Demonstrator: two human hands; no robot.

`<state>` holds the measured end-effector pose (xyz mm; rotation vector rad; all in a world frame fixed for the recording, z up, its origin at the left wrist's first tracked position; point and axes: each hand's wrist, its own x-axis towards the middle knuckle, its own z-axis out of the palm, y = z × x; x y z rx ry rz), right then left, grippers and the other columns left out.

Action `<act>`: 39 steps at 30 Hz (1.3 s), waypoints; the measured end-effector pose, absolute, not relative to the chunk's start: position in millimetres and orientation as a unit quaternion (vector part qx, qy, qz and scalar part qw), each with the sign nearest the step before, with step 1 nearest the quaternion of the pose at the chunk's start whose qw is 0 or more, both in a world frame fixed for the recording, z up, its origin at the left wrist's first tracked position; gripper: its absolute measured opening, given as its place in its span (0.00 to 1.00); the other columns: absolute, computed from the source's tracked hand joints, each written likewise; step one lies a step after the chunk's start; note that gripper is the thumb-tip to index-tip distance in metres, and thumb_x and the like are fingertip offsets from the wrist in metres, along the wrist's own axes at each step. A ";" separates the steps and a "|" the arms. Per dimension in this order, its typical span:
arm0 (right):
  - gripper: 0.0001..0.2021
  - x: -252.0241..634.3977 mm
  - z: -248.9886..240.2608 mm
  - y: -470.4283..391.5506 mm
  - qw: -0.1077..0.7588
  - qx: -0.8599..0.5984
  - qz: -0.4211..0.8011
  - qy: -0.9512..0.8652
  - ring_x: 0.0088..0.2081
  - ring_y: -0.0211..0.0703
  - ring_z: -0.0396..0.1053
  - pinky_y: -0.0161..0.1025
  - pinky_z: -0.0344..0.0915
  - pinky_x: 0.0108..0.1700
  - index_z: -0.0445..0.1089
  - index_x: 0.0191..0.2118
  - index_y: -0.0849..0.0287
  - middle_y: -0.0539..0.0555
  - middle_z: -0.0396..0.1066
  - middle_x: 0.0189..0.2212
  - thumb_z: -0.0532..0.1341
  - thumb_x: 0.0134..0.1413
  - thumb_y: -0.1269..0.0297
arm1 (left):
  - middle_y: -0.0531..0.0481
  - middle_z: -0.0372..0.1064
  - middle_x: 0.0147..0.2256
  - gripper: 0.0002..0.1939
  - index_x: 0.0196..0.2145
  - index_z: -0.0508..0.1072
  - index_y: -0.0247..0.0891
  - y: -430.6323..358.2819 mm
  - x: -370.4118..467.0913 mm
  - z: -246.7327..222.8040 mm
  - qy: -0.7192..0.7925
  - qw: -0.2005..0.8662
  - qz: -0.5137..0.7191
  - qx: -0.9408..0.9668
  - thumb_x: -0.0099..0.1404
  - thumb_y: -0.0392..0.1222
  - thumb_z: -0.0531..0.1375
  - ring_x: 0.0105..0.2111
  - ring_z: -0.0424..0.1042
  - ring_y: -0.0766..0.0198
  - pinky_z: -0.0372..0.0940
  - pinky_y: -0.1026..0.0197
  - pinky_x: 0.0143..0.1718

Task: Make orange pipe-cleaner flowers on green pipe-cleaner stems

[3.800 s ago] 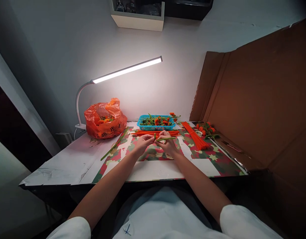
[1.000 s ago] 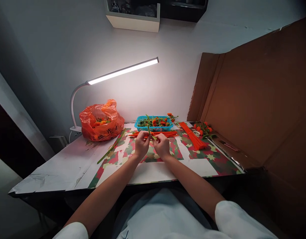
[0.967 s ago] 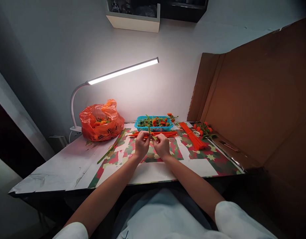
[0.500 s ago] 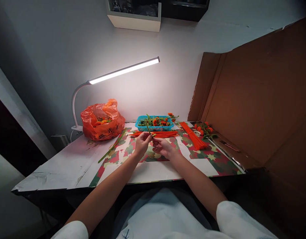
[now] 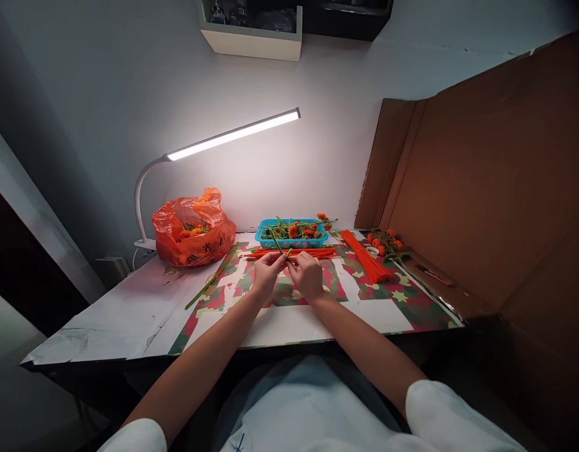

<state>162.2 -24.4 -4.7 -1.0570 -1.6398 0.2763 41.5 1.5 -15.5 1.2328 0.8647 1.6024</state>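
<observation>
Above the middle of the table my left hand [image 5: 268, 274] pinches a thin green stem [image 5: 275, 240] that slants up and to the left. My right hand [image 5: 308, 275] is beside it, palm now turned down, fingers closed at the stem's lower end, where a short green bit sticks out. Whether that bit is a bent end or a separate piece, I cannot tell. Just beyond my hands lies a row of orange pipe cleaners [image 5: 317, 253].
A blue basket [image 5: 292, 243] holds orange flowers with green stems. To the right lie a tied orange bundle [image 5: 364, 257] and more orange flowers [image 5: 387, 243]; to the left, long green stems [image 5: 212, 276] and an orange plastic bag [image 5: 195, 235]. A lamp [image 5: 233, 135] and cardboard wall [image 5: 458, 176] stand around.
My right hand has rolled from palm up to palm down, its fingers closing in at the stem's lower end. My left hand keeps its pinch; the stem tips slightly more to the left.
</observation>
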 end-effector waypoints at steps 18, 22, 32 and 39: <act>0.14 158.7 3.2 -13.1 0.529 -0.395 0.517 -0.545 0.18 0.33 0.48 0.33 0.49 0.21 0.62 0.24 0.57 0.44 0.50 0.15 0.59 0.53 0.54 | 0.51 0.69 0.27 0.08 0.25 0.73 0.38 -12.2 51.3 -5.9 0.348 0.261 0.720 0.541 0.51 0.44 0.66 0.28 0.69 0.64 0.64 0.64 0.29; 0.13 163.8 5.9 -13.3 0.491 -0.332 0.613 -0.522 0.17 0.32 0.48 0.31 0.50 0.19 0.61 0.25 0.57 0.43 0.50 0.15 0.61 0.53 0.56 | 0.52 0.68 0.27 0.10 0.25 0.73 0.38 -13.7 47.0 -2.1 0.333 0.274 0.715 0.549 0.50 0.46 0.67 0.28 0.68 0.65 0.63 0.64 0.28; 0.23 162.1 1.9 -22.7 0.495 -0.339 0.631 -0.491 0.16 0.28 0.43 0.31 0.40 0.18 0.59 0.22 0.58 0.41 0.50 0.15 0.70 0.34 0.46 | 0.50 0.74 0.25 0.17 0.29 0.75 0.34 -9.3 38.9 -3.7 0.330 0.410 0.675 0.516 0.48 0.50 0.69 0.26 0.73 0.63 0.69 0.59 0.32; 0.22 162.7 0.5 -22.8 0.533 -0.382 0.554 -0.513 0.19 0.29 0.47 0.32 0.43 0.20 0.62 0.18 0.60 0.42 0.53 0.15 0.72 0.28 0.50 | 0.53 0.72 0.28 0.08 0.32 0.73 0.32 -5.9 35.4 -8.5 0.342 0.463 0.638 0.511 0.61 0.41 0.63 0.28 0.73 0.67 0.70 0.58 0.34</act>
